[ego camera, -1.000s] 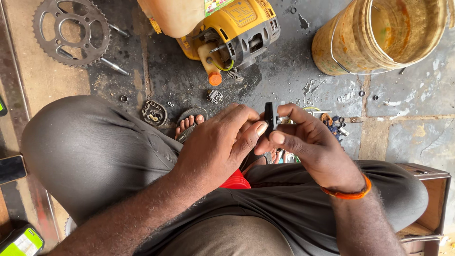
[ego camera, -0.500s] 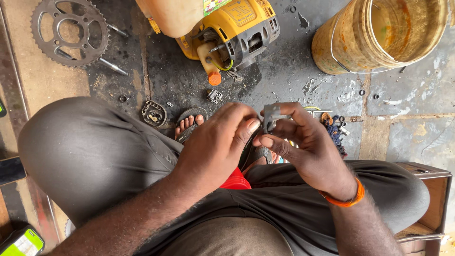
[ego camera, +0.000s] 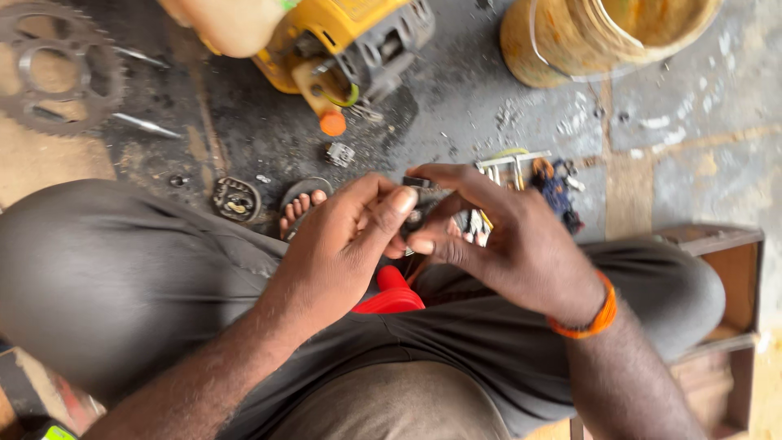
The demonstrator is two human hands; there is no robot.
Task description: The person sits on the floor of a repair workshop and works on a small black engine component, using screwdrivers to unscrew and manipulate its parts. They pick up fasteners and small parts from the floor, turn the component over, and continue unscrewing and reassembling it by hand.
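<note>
From the head camera, looking down, the left hand [ego camera: 342,244] and the right hand [ego camera: 509,236] meet above the person's lap, between two bent knees in grey trousers [ego camera: 122,277]. Together they pinch a small dark metal part [ego camera: 417,184]. The left thumb lies along its near side and the right forefinger curls over its top, so each grip is narrow and closed on the part. Most of the part is hidden by the fingers, and its shape cannot be told. An orange band [ego camera: 588,322] circles the right wrist. A red object [ego camera: 395,295] shows just below the hands, between the thighs.

On the dirty concrete floor, a bare foot in a sandal [ego camera: 300,205] lies just left of the hands, with a small round metal piece [ego camera: 236,200] beside it. Farther off stands a yellow engine [ego camera: 350,41] with an orange cap. A toothed sprocket [ego camera: 53,69] lies at far left and a yellow bucket [ego camera: 603,37] at far right. A wooden box [ego camera: 733,277] sits by the right knee.
</note>
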